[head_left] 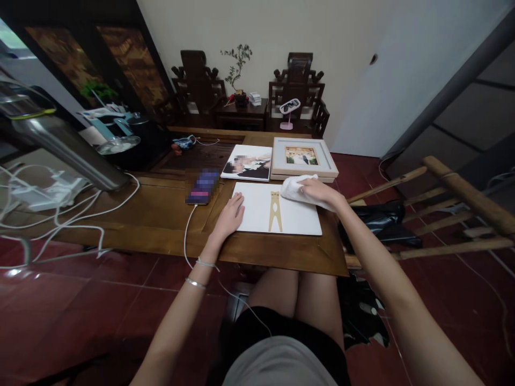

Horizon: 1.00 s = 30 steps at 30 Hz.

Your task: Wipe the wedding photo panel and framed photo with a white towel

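A white board point(298, 217) with a tan stand piece point(276, 210) down its middle lies flat on the low wooden table point(161, 214). My left hand point(230, 213) rests flat on the board's left edge, fingers spread. At the board's upper right corner my right hand point(317, 190) presses a crumpled white cloth point(293, 188) onto it. Just behind the board are a frameless photo print point(247, 162) and a white framed photo point(302, 157).
A phone point(203, 187) with a lit screen lies left of the board, its white cable hanging off the table's front. Tangled white cables and a metal pole are at far left. Dark wooden chairs stand behind; a bamboo ladder lies at right.
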Motion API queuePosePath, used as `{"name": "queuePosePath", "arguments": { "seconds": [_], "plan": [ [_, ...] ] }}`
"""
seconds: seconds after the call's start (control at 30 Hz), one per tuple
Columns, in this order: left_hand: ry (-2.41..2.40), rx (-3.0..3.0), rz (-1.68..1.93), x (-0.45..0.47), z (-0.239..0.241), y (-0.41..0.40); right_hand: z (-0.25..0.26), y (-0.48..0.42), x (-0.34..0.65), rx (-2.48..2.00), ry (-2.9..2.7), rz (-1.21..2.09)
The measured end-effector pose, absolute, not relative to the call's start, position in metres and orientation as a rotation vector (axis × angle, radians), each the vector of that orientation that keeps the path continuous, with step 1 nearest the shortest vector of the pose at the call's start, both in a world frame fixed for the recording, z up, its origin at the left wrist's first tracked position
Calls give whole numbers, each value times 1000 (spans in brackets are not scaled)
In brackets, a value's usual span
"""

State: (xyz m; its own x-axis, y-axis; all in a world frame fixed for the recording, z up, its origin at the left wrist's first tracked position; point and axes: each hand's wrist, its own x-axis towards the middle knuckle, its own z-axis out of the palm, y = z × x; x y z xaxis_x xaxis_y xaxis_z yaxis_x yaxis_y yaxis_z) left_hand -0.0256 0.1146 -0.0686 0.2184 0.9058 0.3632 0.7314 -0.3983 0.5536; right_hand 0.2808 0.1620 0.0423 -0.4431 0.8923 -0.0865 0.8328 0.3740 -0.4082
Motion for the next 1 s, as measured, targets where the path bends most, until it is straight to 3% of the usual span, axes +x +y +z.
{"name": "queuePosePath", "arguments": {
  "seconds": [0.2,0.63,1.0],
  "plan": [
    [1541,2226,965,-25,-69,114,43,167,277,-1591,-2455,537],
    [1545,2218,943,-25,-67,113,52,30,291,-1318,-2734,699],
    [1537,2211,962,-25,-67,113,35,125,274,-1491,-2519,501]
  ]
}}
